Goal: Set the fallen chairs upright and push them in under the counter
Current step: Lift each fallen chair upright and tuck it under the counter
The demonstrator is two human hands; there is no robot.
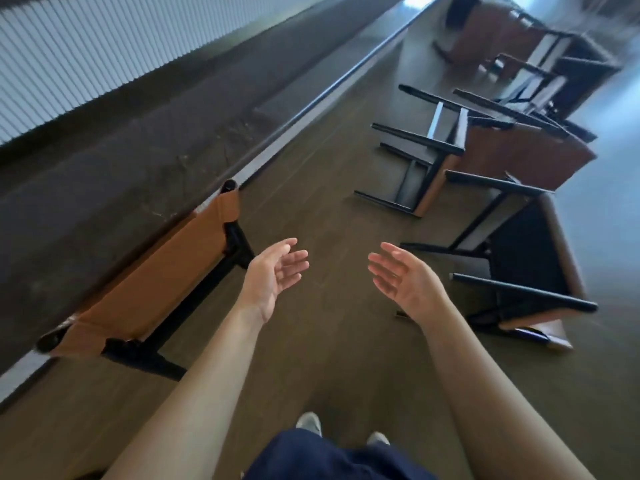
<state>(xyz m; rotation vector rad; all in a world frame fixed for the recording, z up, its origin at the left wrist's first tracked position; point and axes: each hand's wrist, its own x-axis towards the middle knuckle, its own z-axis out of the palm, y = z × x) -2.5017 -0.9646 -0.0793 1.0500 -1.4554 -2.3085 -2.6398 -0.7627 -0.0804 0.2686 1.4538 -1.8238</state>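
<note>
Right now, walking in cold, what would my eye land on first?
On the right, the nearest fallen chair lies on its side, black legs pointing left, a second fallen chair beyond it. In the middle, the left hand and right hand reach forward, open and empty. At left, one tan-backed chair stands tucked against the counter.

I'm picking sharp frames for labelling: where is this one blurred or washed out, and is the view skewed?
Head view: the farthest chairs at upper right are smeared by motion blur. Head view: bluish glare washes out the floor along the right edge. Head view: the frame is tilted, so the counter edge runs diagonally. Head view: the left hand, right hand and nearest fallen chair look fairly sharp.
</note>
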